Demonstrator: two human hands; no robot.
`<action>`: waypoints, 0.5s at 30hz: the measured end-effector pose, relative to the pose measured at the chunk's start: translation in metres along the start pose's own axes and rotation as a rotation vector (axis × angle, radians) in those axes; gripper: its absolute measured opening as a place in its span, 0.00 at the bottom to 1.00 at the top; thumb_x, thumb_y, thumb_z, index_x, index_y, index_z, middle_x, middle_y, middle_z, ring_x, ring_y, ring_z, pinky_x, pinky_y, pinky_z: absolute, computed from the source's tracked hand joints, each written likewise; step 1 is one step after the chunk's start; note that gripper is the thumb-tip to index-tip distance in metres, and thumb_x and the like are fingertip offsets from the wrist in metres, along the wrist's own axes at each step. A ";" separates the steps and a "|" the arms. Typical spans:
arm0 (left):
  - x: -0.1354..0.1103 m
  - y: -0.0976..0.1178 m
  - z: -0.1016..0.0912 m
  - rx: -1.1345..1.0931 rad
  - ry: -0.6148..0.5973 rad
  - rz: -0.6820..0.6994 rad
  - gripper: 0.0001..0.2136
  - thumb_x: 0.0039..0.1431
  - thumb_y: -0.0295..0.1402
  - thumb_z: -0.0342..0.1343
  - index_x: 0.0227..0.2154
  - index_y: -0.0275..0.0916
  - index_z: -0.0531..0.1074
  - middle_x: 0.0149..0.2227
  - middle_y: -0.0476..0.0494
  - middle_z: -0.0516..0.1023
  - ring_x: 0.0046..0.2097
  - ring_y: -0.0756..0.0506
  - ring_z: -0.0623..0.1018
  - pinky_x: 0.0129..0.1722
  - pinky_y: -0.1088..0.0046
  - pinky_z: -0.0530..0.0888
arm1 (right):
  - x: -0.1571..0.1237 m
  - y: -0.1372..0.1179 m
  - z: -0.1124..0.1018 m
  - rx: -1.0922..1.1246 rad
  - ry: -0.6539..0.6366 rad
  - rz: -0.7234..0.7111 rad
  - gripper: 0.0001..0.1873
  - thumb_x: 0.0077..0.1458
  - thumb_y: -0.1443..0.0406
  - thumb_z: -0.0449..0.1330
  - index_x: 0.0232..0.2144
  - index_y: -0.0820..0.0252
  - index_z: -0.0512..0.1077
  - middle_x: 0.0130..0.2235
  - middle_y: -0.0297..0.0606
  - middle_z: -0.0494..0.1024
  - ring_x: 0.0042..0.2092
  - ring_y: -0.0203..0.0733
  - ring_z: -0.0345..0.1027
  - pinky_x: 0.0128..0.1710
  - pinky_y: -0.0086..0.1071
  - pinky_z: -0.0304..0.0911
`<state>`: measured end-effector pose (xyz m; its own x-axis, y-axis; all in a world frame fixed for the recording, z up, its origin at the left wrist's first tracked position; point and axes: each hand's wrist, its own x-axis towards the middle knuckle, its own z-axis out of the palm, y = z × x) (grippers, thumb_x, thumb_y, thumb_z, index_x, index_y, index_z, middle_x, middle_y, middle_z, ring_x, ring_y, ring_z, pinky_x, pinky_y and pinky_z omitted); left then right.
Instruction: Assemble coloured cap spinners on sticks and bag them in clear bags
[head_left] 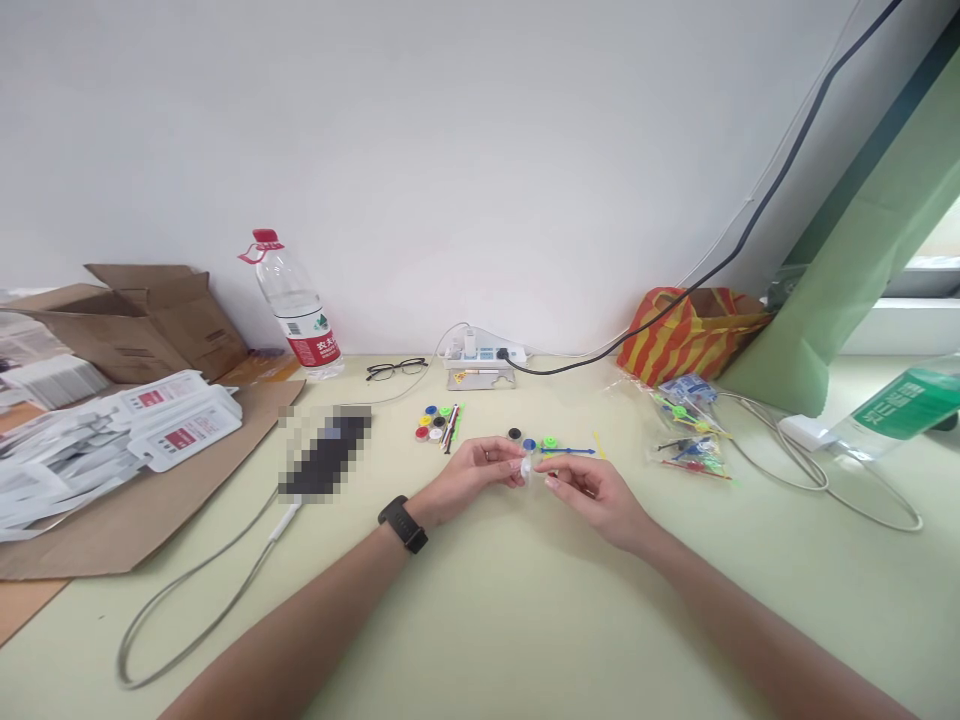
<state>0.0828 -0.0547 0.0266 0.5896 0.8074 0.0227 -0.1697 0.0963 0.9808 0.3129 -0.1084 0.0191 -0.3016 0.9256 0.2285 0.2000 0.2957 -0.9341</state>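
My left hand (474, 478), with a dark watch on its wrist, pinches a small whitish plastic piece (526, 467) above the table. My right hand (600, 497) comes at the same piece from the right, thumb and forefinger closed beside it; what lies between them is too small to tell. Just behind my hands lie a black disc (514, 434), a blue disc (529, 444), a green disc (550, 442) and a blue arrow-shaped stick (568, 451). Further left sit several coloured discs (430, 424) with a bundle of thin sticks (452, 428).
Behind stand a power strip (484, 352), glasses (396, 369) and a water bottle (300, 310). A blurred phone (330, 455) with its cable and cardboard (217, 470) lie left. Bagged coloured parts (690, 440), a striped bag (667, 335) and a green-labelled bottle (900, 405) are right.
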 end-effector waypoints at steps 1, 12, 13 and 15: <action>0.000 0.000 0.000 0.001 0.000 -0.001 0.13 0.56 0.37 0.70 0.41 0.35 0.81 0.37 0.41 0.80 0.38 0.46 0.80 0.42 0.70 0.74 | 0.000 0.000 0.000 -0.005 -0.001 0.001 0.17 0.63 0.56 0.61 0.47 0.60 0.80 0.25 0.28 0.58 0.26 0.34 0.51 0.26 0.30 0.50; 0.001 -0.001 -0.001 -0.014 0.004 0.001 0.13 0.55 0.37 0.71 0.40 0.36 0.81 0.38 0.41 0.81 0.38 0.46 0.80 0.44 0.68 0.75 | 0.000 0.002 0.001 0.007 -0.023 0.026 0.19 0.63 0.55 0.61 0.49 0.60 0.80 0.25 0.29 0.58 0.26 0.34 0.49 0.25 0.30 0.48; 0.001 -0.001 -0.001 -0.013 0.004 0.001 0.13 0.55 0.37 0.71 0.40 0.36 0.81 0.38 0.41 0.81 0.38 0.46 0.80 0.44 0.67 0.75 | 0.000 0.003 0.001 0.009 -0.024 0.025 0.19 0.63 0.55 0.61 0.49 0.60 0.80 0.25 0.29 0.58 0.26 0.34 0.49 0.25 0.30 0.48; 0.001 -0.001 -0.001 -0.012 0.003 0.002 0.13 0.55 0.37 0.71 0.40 0.36 0.81 0.38 0.42 0.81 0.38 0.46 0.80 0.44 0.67 0.75 | 0.000 0.004 0.001 0.010 -0.028 0.027 0.19 0.63 0.55 0.61 0.49 0.60 0.80 0.25 0.29 0.57 0.26 0.34 0.49 0.25 0.30 0.49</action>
<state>0.0828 -0.0534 0.0251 0.5869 0.8093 0.0239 -0.1800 0.1017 0.9784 0.3128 -0.1075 0.0156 -0.3226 0.9260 0.1959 0.1992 0.2687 -0.9424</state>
